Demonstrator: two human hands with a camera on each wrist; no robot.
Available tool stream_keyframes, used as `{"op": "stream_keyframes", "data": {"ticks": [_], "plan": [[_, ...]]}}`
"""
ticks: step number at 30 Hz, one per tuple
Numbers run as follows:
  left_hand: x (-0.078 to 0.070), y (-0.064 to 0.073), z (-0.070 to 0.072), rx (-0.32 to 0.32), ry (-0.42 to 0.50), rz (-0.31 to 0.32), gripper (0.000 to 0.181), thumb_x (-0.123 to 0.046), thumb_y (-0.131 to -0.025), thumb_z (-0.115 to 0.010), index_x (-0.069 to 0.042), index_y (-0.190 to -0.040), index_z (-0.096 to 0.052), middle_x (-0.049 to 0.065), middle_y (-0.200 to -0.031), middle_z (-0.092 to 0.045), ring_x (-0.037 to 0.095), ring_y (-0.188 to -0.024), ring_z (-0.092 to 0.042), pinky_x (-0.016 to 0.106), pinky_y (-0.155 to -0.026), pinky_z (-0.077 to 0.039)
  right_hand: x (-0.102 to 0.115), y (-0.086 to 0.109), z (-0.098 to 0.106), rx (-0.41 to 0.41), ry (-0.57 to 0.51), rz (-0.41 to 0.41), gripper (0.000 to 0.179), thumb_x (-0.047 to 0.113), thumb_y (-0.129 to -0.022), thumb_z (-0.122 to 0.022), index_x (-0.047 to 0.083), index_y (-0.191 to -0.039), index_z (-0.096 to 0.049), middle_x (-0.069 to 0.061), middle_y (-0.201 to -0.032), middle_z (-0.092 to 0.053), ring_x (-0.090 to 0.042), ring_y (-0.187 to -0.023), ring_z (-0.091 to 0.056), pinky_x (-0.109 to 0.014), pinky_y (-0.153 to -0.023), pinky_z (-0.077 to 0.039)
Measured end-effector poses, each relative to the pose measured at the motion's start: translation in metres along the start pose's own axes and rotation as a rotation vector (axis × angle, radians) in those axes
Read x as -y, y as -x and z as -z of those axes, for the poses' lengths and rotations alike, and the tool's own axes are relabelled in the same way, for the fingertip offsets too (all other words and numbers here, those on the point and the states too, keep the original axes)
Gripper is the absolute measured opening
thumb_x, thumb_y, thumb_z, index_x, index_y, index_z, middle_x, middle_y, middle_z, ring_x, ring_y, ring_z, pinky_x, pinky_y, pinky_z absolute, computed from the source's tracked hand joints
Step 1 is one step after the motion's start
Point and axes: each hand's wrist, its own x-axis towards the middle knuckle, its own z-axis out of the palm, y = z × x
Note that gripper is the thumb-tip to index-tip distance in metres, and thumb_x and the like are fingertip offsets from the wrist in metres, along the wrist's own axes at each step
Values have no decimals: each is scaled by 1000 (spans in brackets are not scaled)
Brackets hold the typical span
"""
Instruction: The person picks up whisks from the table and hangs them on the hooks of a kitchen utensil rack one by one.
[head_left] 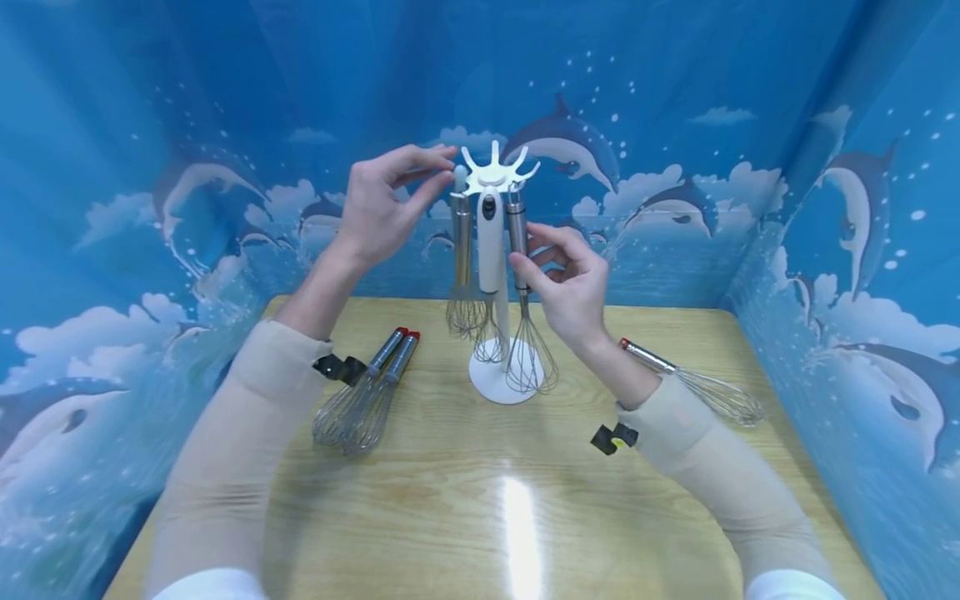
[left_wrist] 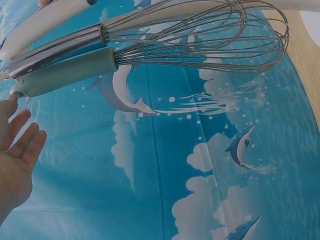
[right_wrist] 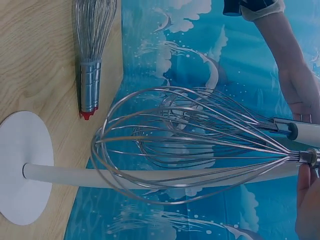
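Note:
A white stand (head_left: 493,177) with hooked arms on top carries several hanging whisks. My left hand (head_left: 386,200) is at its upper left, thumb and index finger pinching the top end of a pale-handled whisk (left_wrist: 70,72); the other fingers are extended in the left wrist view. My right hand (head_left: 567,279) grips a steel-handled whisk (head_left: 517,229) on the stand's right side, its wires hanging down. Between the hands hangs a white-handled whisk (head_left: 491,242). A steel-handled whisk (left_wrist: 60,50) shows beside the pale one in the left wrist view.
Two red-tipped whisks (head_left: 375,387) lie on the wooden table (head_left: 450,500) at the left, and another red-tipped whisk (head_left: 690,379) lies at the right, partly behind my right forearm. The stand's round white base (head_left: 491,390) rests on the table. A blue dolphin-print curtain (head_left: 300,75) surrounds it.

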Motion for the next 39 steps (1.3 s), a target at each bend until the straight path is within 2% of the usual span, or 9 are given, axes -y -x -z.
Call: {"op": "stream_keyframes", "data": {"ticks": [3, 10, 16, 23, 32, 39], "plan": [[1, -1, -1, -6, 2, 6, 18, -12, -102, -70, -1, -114, -77, 14, -127, -77, 21, -131, -69, 26, -111, -57, 0, 2, -3, 7, -33, 6, 40, 7, -94, -79, -13, -125, -65, 16, -102, -70, -2, -77, -66, -15, -51, -49], [0, -4, -1, 2, 27, 76, 17, -13, -102, -70, -3, -113, -77, 13, -126, -78, 19, -128, -71, 26, -112, -57, 0, 4, -6, 12, -44, 27, 49, 18, -93, -82, -15, -124, -63, 17, -102, -72, -2, -77, -66, -15, -52, -51], [0, -2, -1, -8, 57, 104, 19, -13, -101, -72, -2, -116, -77, 12, -130, -77, 20, -129, -71, 34, -114, -58, -5, 4, -6, 14, -14, 30, 45, 13, -92, -81, -14, -123, -63, 19, -101, -71, 0, -78, -67, -15, -55, -53], [1, 6, 1, -51, 44, 48, 29, -12, -98, -75, -2, -125, -74, 15, -132, -75, 27, -122, -74, 39, -110, -60, -7, 2, -5, 20, 12, 24, 38, -3, -89, -76, -13, -123, -63, 21, -102, -71, 0, -79, -67, -16, -55, -54], [-2, 9, 2, -31, 59, 26, 36, -7, -91, -81, 0, -125, -74, 15, -134, -74, 27, -123, -74, 25, -108, -59, -7, 2, -5, 9, 25, 0, 40, -10, -86, -75, -13, -124, -62, 19, -101, -70, -2, -80, -66, -17, -56, -54], [-4, 10, 1, -16, 41, -7, 25, -9, -93, -81, -3, -117, -79, 13, -133, -75, 24, -125, -73, 25, -108, -59, -9, 5, -2, 19, 38, -8, 41, -10, -87, -76, -12, -126, -62, 18, -101, -72, -1, -82, -68, -15, -58, -55]]}}
